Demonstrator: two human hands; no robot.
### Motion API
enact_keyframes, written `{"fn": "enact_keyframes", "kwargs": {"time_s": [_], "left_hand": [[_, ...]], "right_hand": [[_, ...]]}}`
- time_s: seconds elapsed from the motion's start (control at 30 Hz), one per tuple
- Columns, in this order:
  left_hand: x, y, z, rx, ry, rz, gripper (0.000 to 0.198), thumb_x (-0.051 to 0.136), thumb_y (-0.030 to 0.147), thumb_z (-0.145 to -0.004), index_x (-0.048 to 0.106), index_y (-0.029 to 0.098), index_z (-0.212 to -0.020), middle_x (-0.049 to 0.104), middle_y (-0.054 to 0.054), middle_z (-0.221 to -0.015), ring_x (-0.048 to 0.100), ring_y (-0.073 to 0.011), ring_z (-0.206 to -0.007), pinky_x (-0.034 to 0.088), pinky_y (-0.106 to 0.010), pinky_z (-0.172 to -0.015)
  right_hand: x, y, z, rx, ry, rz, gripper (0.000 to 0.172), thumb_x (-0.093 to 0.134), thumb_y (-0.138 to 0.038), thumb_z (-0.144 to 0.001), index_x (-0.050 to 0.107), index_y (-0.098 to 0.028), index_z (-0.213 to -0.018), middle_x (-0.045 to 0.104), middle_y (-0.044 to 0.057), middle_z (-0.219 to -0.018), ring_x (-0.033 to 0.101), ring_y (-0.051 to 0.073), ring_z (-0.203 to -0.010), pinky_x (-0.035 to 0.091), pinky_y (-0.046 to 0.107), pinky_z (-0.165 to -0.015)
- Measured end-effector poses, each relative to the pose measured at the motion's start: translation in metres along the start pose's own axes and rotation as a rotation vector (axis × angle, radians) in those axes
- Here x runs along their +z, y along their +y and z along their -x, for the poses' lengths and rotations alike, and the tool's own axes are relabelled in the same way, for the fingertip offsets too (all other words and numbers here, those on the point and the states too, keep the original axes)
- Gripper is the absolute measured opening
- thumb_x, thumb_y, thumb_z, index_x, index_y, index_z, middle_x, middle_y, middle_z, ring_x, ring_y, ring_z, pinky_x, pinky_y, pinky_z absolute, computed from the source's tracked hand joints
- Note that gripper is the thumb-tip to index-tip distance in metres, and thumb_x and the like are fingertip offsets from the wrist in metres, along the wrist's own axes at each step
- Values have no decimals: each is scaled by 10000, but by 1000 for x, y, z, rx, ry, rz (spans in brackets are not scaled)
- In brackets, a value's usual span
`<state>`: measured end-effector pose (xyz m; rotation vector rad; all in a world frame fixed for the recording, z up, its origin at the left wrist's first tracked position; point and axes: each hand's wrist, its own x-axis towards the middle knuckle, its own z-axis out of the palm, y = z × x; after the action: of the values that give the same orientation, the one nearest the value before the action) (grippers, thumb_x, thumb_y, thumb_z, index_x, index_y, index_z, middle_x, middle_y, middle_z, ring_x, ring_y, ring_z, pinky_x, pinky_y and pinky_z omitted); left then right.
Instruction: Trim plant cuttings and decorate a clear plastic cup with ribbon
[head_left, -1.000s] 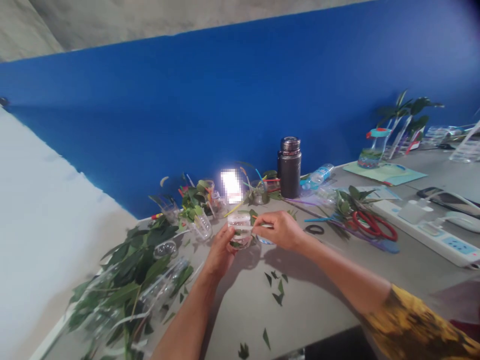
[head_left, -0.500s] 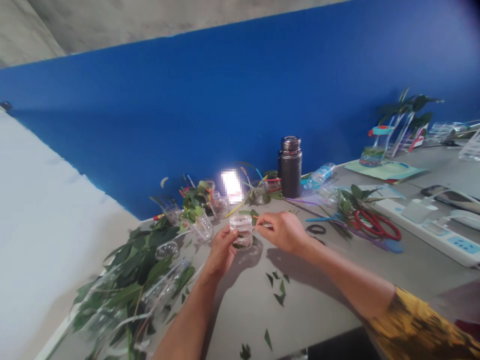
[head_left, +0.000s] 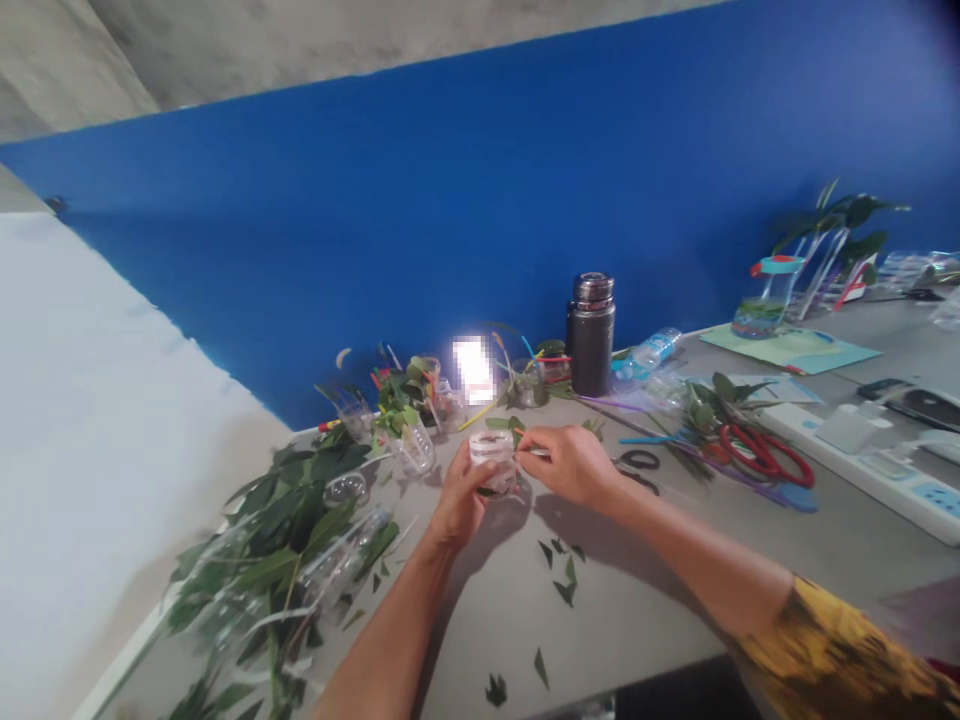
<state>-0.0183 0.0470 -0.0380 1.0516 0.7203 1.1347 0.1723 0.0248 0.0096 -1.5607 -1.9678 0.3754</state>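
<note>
My left hand [head_left: 463, 497] is wrapped round a small clear plastic cup [head_left: 491, 452], thumb across its near side, just above the table. Through the cup's wall a bit of green leaf shows low down. My right hand [head_left: 568, 462] is closed in a pinch at the cup's right side. Whatever thin thing the fingertips hold is too small to name. Behind these fingers an orange tip and a green leaf [head_left: 499, 424] show. Black-handled scissors [head_left: 639, 460] lie just right of my right hand, partly hidden by it.
Leafy branches [head_left: 277, 530] and clear plastic pieces crowd the left. Cut leaf bits [head_left: 566, 580] lie in front. A dark thermos [head_left: 592, 340] stands behind. Red-handled scissors [head_left: 765, 460] and a white power strip [head_left: 885, 465] are on the right, beyond them a jar [head_left: 765, 300].
The whole view has shifted slightly, so things appear further right. My right fingertips have come closer to the cup's side. My left hand keeps its hold on the cup.
</note>
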Motion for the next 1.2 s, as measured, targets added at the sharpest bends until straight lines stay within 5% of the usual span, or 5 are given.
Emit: {"fn": "enact_keyframes", "kwargs": {"time_s": [0.37, 0.6, 0.8, 0.93, 1.2], "left_hand": [[-20, 5, -15, 254, 159, -340, 463, 857, 325, -694, 732, 164, -1110, 774, -103, -1117, 706, -287, -1072, 512, -418, -999], [-17, -5, -15, 375, 211, -508, 558, 878, 276, -650, 690, 203, -1171, 753, -80, -1124, 701, -306, -1095, 509, -460, -1040], [-14, -5, -15, 376, 211, -500, 572, 890, 286, -663, 678, 204, -1188, 746, -91, -1142, 701, -294, -1109, 509, -461, -1067], [-15, -8, -16, 397, 171, -490, 612, 893, 318, -677, 664, 198, -1232, 747, -97, -1154, 708, -296, -1106, 517, -475, -1063], [-19, -15, -18, 427, 170, -480, 625, 906, 304, -672, 672, 222, -1246, 754, -75, -1167, 718, -277, -1101, 525, -454, -1058]], "right_hand": [[10, -14, 19, -264, -191, 154, 247, 606, -341, -973, 694, -176, -1134, 774, 71, -935, 686, 206, -824, 376, 268, -703], [4, -19, 62, -280, -216, 420, 552, 585, -377, -1000, 510, -56, -1444, 773, 186, -970, 731, 300, -901, 473, 327, -724], [-31, 33, 67, -95, -159, 453, 281, 460, -182, -1000, 728, -175, -918, 757, 96, -831, 697, 213, -776, 450, 286, -700], [-54, 80, 39, 181, -184, 616, 289, 504, -130, -918, 787, -146, -974, 784, 176, -1021, 734, 286, -913, 514, 340, -780], [-49, 116, 26, 126, -263, 645, 284, 569, -89, -846, 812, -171, -969, 795, 154, -1070, 732, 310, -1024, 553, 384, -866]]}}
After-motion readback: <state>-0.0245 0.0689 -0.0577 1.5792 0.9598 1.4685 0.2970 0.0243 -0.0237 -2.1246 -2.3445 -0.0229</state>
